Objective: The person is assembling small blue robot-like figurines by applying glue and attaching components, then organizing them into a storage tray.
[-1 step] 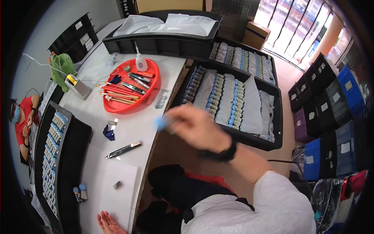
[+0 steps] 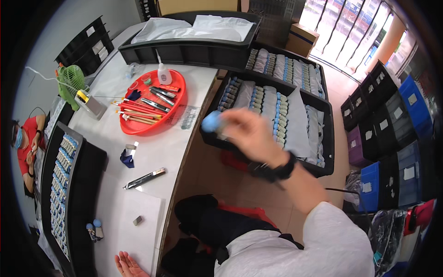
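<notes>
My right hand (image 2: pixel 251 134) is raised over the gap between the table and the black crate of figurines (image 2: pixel 328 161). Its fingers pinch a small figurine with a round blue head (image 2: pixel 211 122), blurred by motion. Low on the table, my left hand (image 2: pixel 129 265) lies palm up, fingers loosely stretched, holding nothing. It rests by a white paper sheet (image 2: pixel 124 244) that bears a small grey block (image 2: pixel 137 220). Two small blue-headed figurines (image 2: pixel 94 230) stand beside the sheet, near the left-hand crate. Farther up lies a black cutter-like tool (image 2: pixel 144 178).
A red oval tray (image 2: pixel 152 130) holds brushes, pens and a white squeeze bottle (image 2: pixel 164 75). More figurines fill a black crate (image 2: pixel 85 171) at the left. A paper-lined black crate (image 2: pixel 184 53) stands at the back. Stacked bins (image 2: pixel 376 182) line the right; a person in red (image 2: pixel 30 143) sits far left.
My right hand has moved up and to the right with the figurine, away from the table edge toward the crate. My left hand has hardly moved.
</notes>
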Demonstrator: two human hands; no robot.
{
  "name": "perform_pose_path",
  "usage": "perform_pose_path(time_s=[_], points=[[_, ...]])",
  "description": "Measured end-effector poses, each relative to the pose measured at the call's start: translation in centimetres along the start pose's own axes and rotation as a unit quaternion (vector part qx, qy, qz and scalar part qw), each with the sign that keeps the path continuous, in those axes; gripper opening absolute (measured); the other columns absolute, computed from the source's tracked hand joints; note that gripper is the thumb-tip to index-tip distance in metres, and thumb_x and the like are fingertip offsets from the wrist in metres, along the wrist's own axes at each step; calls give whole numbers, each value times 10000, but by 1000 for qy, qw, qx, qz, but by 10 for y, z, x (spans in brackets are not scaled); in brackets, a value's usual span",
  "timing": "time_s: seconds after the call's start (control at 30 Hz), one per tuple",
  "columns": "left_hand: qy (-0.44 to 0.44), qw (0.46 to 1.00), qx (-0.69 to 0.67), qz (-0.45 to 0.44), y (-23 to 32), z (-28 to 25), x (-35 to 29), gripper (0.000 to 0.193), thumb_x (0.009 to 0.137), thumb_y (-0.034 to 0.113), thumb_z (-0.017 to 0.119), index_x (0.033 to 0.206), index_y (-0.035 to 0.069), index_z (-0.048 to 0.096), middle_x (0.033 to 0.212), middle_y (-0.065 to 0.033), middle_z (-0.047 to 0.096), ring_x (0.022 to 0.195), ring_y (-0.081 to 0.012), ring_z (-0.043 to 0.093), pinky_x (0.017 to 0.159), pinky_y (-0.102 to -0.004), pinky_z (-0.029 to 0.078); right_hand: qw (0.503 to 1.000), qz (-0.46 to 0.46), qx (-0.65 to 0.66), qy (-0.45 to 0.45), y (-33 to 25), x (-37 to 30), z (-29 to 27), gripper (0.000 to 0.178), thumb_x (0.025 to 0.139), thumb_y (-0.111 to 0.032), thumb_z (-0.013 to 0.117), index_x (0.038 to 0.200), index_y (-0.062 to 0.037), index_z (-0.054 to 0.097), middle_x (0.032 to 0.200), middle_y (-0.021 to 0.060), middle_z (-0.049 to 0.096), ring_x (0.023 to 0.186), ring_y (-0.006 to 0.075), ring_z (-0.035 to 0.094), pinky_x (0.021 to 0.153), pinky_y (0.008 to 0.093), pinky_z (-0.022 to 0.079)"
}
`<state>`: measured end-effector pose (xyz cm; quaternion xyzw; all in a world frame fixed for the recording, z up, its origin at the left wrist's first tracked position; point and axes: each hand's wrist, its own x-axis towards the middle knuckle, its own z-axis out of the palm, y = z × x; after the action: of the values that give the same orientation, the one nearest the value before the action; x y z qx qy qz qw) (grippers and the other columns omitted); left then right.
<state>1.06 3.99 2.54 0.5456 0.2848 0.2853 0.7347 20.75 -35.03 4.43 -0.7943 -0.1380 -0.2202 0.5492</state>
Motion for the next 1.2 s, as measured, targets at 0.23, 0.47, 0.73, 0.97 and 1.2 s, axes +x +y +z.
perform_pose_path(time_s=[0.23,0.47,0.73,0.97,1.2], points=[[-19,1000,6,1,-11,3,6,293,872,105,474,1129,-31,434,1046,-153,517,982,-246,493,895,-373,394,881,291,-234,291,164,-40,-274,240,737,-161,626,923,-9,626,776,94,646,711,162,621,621,284,499],[-51,998,22,26,-15,-12,10,280,864,92,485,1115,-23,438,1010,-137,537,939,-228,513,870,-381,414,804,388,-429,139,257,-58,-269,214,653,-190,621,818,-55,647,878,180,616,868,316,587,784,380,459],[-27,997,56,38,-16,-4,8,288,869,99,482,1118,-33,427,983,-134,529,920,-227,509,852,-357,414,926,226,-281,117,269,-11,-159,243,687,-118,596,919,-45,585,858,210,577,872,353,550,771,401,439],[-32,996,59,51,-12,5,3,200,866,111,496,1019,-15,469,926,-108,538,856,-205,515,810,-343,413,939,111,-283,162,256,-3,-193,221,680,-9,570,897,-47,589,870,158,571,859,340,541,774,384,430],[-16,994,78,73,-13,12,4,178,862,89,498,1003,-20,493,899,-111,557,840,-199,528,781,-333,419,817,264,-445,255,317,3,-285,151,681,-12,599,824,-58,608,855,136,557,842,315,552,737,374,445]])
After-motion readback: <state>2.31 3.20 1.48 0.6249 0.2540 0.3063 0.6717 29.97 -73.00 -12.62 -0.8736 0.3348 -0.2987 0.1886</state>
